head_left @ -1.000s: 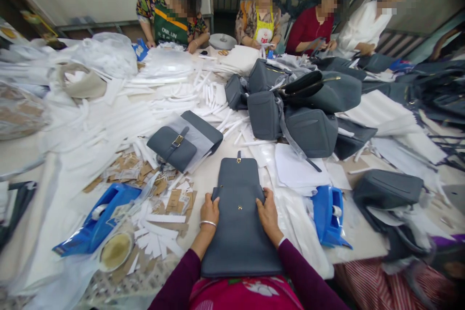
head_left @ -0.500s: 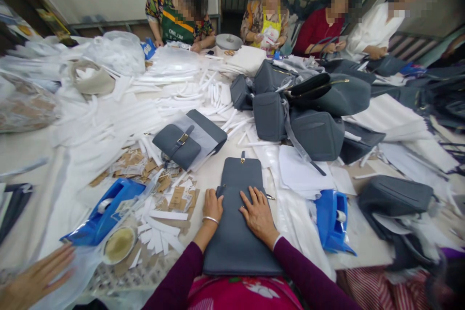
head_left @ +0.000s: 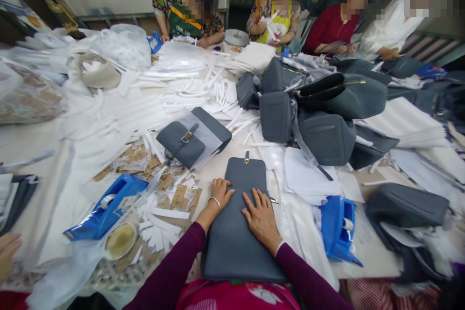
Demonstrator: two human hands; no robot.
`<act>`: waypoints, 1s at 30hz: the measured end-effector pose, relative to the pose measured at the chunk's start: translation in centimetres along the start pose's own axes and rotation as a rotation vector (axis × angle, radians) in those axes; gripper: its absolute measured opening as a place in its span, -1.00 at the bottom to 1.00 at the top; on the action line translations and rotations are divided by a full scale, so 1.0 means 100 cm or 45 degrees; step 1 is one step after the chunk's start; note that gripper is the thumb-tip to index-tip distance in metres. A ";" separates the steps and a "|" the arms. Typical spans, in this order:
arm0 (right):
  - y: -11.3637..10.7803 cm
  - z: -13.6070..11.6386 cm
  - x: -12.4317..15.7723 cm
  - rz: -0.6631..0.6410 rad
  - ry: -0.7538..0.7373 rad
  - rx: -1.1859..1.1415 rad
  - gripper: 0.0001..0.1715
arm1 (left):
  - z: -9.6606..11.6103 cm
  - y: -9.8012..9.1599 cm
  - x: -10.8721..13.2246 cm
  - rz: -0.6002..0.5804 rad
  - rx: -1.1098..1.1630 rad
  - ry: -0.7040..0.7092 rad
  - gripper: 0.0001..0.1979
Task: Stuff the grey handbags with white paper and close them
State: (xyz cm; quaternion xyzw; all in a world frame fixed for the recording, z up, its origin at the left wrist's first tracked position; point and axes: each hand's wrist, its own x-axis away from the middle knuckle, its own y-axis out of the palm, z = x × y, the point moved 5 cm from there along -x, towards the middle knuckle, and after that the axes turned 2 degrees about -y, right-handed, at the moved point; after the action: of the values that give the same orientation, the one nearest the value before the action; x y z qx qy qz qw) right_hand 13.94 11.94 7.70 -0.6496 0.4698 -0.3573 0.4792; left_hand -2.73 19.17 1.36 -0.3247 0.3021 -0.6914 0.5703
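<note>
A dark blue-grey leather bag [head_left: 240, 256] lies flat in front of me, its flap [head_left: 246, 174] folded out away from me with a small buckle strap at the far end. My right hand [head_left: 262, 215] rests flat on the bag's upper right side, fingers spread. At the upper left edge, my left hand [head_left: 220, 193] touches the leather with its fingers out, a bangle on the wrist. Neither hand grips anything. Beyond the flap sits a second bag [head_left: 189, 138], buckled and partly wrapped in white sheet.
Blue tape dispensers [head_left: 109, 206] [head_left: 337, 227] stand on both sides. Cardboard tags [head_left: 179, 196] and white strips lie left, beside a round tub [head_left: 121, 240]. Several stuffed bags [head_left: 323, 135] are piled at back right. Co-workers sit across; another person's hand [head_left: 7, 252] shows at lower left.
My left hand has shifted slightly inward over the bag, its fingers more outstretched. The other person's hand at lower left has drawn back leftward. My view has turned a little.
</note>
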 end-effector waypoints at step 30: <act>0.003 0.005 -0.002 0.014 0.011 0.134 -0.40 | 0.030 0.011 -0.017 -0.282 0.458 0.236 -0.50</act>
State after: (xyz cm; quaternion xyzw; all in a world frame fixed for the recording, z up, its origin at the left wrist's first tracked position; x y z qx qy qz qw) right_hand 14.25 12.26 7.23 -0.6194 0.4560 -0.3816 0.5127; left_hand 0.58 20.48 2.14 -0.1843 0.1877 -0.8193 0.5095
